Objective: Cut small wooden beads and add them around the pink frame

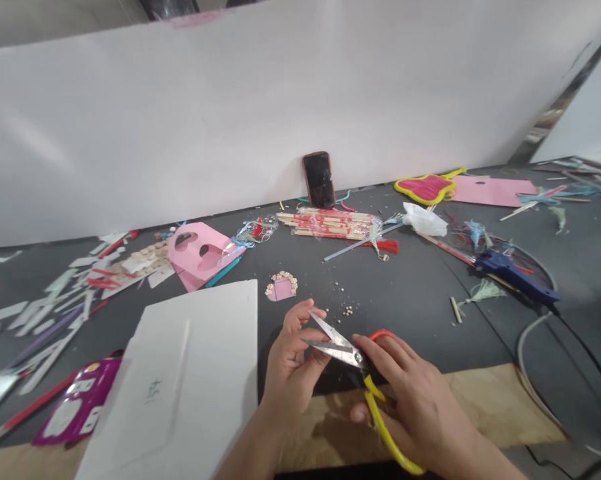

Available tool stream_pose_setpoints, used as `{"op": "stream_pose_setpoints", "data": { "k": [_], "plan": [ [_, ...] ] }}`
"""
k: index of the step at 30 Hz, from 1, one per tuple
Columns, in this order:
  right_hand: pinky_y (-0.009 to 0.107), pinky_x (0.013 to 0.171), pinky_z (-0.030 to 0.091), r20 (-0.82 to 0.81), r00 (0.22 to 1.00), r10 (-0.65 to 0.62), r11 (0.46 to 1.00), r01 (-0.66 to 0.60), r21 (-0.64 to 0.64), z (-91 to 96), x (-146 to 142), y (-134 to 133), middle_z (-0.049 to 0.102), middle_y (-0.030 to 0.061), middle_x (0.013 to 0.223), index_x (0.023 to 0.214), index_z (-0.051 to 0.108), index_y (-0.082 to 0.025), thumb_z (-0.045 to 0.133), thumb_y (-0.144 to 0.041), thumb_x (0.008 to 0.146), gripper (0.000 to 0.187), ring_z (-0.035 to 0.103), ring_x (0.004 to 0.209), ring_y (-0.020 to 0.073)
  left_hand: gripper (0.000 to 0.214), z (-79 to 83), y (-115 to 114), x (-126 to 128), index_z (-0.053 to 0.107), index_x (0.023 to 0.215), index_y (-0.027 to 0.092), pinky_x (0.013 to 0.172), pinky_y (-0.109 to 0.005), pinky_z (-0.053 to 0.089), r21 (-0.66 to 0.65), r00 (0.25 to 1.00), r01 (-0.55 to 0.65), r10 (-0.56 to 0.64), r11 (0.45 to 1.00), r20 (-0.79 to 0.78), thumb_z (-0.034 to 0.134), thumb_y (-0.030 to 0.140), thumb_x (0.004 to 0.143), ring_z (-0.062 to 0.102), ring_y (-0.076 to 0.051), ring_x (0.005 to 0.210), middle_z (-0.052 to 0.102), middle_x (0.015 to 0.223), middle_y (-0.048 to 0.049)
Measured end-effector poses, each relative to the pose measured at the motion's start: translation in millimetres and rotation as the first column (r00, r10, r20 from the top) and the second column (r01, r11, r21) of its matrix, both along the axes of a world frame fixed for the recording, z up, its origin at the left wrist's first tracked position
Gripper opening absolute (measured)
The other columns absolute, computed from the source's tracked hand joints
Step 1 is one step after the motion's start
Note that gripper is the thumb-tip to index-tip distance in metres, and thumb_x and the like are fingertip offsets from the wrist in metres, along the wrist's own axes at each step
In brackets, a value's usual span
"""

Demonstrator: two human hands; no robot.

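Observation:
My right hand (415,400) grips a pair of scissors (353,357) with yellow and orange handles, the steel blades spread and pointing left. My left hand (293,357) is at the blade tips, its fingers pinched together on something too small to make out. Both hands hover over the near edge of a dark grey table (420,293). Just beyond them lie a small pink piece edged with beads (281,287) and a few loose beads (347,311).
White card sheets (190,373) lie to the left, beside a purple packet (77,403). A pink cut-out box (200,253), a packet of sticks (327,223) and a phone (319,179) propped on the white wall sit further back. A blue glue gun (515,273) with cables lies right.

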State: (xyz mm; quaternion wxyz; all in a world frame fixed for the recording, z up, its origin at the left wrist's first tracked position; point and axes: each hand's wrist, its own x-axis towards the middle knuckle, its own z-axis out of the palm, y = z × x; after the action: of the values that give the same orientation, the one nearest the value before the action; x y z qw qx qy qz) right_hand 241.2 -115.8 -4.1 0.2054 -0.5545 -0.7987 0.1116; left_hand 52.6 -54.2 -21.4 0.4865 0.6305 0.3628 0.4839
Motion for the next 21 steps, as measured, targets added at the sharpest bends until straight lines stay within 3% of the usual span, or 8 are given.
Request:
{"op": "stream_pose_setpoints", "data": {
  "k": [7,12,15,18,21],
  "plan": [
    [0.034,0.07,0.056,0.045,0.999,-0.009,0.998,0.006,0.068,-2.9,2.3,1.5,0.063,0.0132,0.102,0.128,0.047,-0.015,0.05,-0.026,0.082,0.047,0.064,0.088,0.0228,0.007,-1.7,1.5,1.4,0.068,0.085,0.024,0.105,-0.046,0.031,-0.005,1.0,-0.007,0.007,1.0,-0.004,0.061,0.024,0.085,0.037,-0.027,0.13,0.053,0.115,-0.0068],
    [0.035,0.064,0.056,0.027,1.0,0.006,0.999,-0.007,0.036,-3.4,3.2,1.0,0.064,0.012,0.099,0.125,0.048,-0.016,0.046,-0.026,0.084,0.041,0.065,0.08,0.0224,0.007,-3.5,0.4,1.8,0.066,0.081,0.022,0.104,-0.046,0.033,-0.012,1.0,0.0,0.0,1.0,0.013,0.061,0.023,0.085,0.037,-0.027,0.13,0.054,0.115,-0.0073],
    [0.036,0.066,0.055,0.003,1.0,-0.012,1.0,0.012,-0.015,-3.0,3.2,-0.7,0.063,0.012,0.101,0.125,0.047,-0.017,0.05,-0.026,0.081,0.044,0.064,0.083,0.0236,0.007,-2.4,0.2,3.1,0.067,0.082,0.022,0.103,-0.045,0.034,0.01,1.0,0.014,-0.014,1.0,0.01,0.061,0.023,0.085,0.037,-0.027,0.129,0.054,0.114,-0.0073],
    [0.038,0.074,0.054,-0.002,1.0,-0.022,0.999,0.021,-0.047,-0.3,2.4,-2.9,0.06,0.0125,0.107,0.13,0.043,-0.018,0.054,-0.019,0.072,0.058,0.059,0.095,0.0257,0.007,-2.3,0.4,3.6,0.068,0.083,0.023,0.102,-0.041,0.035,0.01,1.0,0.006,-0.007,1.0,0.021,0.061,0.024,0.084,0.036,-0.026,0.13,0.054,0.115,-0.007],
    [0.038,0.078,0.053,0.02,0.999,-0.029,0.998,0.03,-0.061,1.8,3.7,-3.4,0.058,0.0123,0.109,0.132,0.042,-0.018,0.058,-0.02,0.07,0.064,0.055,0.102,0.0272,0.008,-4.5,1.9,2.0,0.069,0.078,0.022,0.098,-0.035,0.038,-0.07,0.996,-0.078,0.081,0.995,0.041,0.064,0.026,0.082,0.041,-0.025,0.125,0.054,0.114,-0.0059]
  ]
}}
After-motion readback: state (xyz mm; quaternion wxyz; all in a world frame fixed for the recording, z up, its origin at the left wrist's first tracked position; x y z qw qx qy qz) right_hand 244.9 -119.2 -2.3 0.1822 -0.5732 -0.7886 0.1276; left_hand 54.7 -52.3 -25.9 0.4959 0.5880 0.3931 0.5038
